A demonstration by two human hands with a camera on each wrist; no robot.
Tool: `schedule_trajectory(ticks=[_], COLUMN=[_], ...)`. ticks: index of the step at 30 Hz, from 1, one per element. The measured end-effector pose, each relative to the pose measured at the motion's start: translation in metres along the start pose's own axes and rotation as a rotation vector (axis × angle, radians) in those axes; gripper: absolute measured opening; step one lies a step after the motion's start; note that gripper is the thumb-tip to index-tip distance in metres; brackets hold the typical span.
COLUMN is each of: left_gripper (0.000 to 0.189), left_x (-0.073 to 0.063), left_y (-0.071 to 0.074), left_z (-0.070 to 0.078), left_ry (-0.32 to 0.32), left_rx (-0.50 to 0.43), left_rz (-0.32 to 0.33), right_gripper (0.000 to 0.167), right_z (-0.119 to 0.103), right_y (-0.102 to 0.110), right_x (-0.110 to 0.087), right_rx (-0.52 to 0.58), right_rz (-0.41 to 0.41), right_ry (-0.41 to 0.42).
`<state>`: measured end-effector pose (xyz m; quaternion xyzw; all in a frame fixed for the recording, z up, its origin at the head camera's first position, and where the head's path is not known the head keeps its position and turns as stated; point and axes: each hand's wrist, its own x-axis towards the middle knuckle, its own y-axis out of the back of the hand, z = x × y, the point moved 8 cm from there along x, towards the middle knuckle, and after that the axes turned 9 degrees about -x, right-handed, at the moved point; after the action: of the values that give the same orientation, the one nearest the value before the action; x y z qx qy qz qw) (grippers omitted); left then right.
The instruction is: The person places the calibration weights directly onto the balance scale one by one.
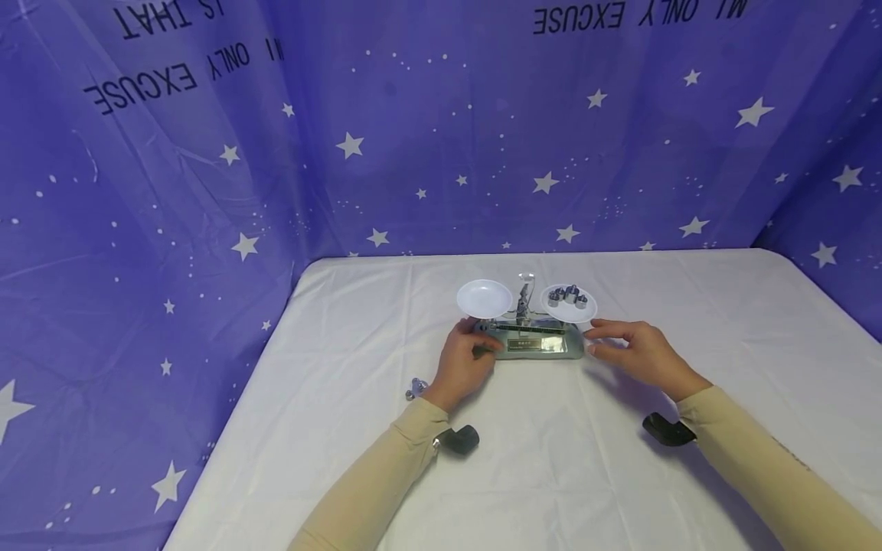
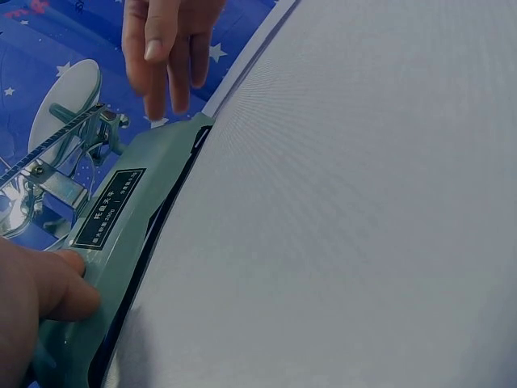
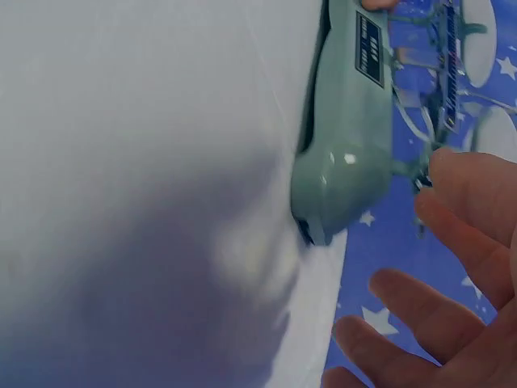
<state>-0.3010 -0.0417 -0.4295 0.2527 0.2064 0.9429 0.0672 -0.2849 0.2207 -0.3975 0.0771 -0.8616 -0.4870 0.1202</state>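
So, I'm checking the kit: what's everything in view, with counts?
Tablecloth: 1, white, covering the table
Balance scale: 1, green base, on tablecloth
Pans: 2, white, atop scale
Pan weights: several, silvery, on right pan
Loose weights: several, silvery, on tablecloth, left
Backdrop: at least 1, blue-purple, behind tablecloth
Sleeves: 2, beige, on arms
Wrist attachments: 2, black, near cuffs
Left fingers: one set, bare, gripping scale
Right fingers: one set, bare, near right pan
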Motion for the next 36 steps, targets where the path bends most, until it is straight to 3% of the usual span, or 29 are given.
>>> schedule_trajectory(ticks=[10, 19, 36], left_gripper=[0.02, 0.019, 0.019], left_x=[0.0, 0.0, 0.0], left_y=[-0.001, -0.001, 0.0], left_z=[-0.001, -0.002, 0.0], left_ry=[0.013, 0.009, 0.007], left_rx=[-0.013, -0.008, -0.011], left_rz=[-0.003, 0.001, 0.001], right_gripper=[0.028, 0.029, 0.031], right_z=[-0.012, -0.018, -0.012], right_y=[-0.025, -0.032, -0.048], right_x=[0.006, 0.01, 0.018], right_rx=[0.04, 0.052, 0.14], right_rz=[-0.043, -0.002, 0.057], right_ry=[0.023, 0.058, 0.031])
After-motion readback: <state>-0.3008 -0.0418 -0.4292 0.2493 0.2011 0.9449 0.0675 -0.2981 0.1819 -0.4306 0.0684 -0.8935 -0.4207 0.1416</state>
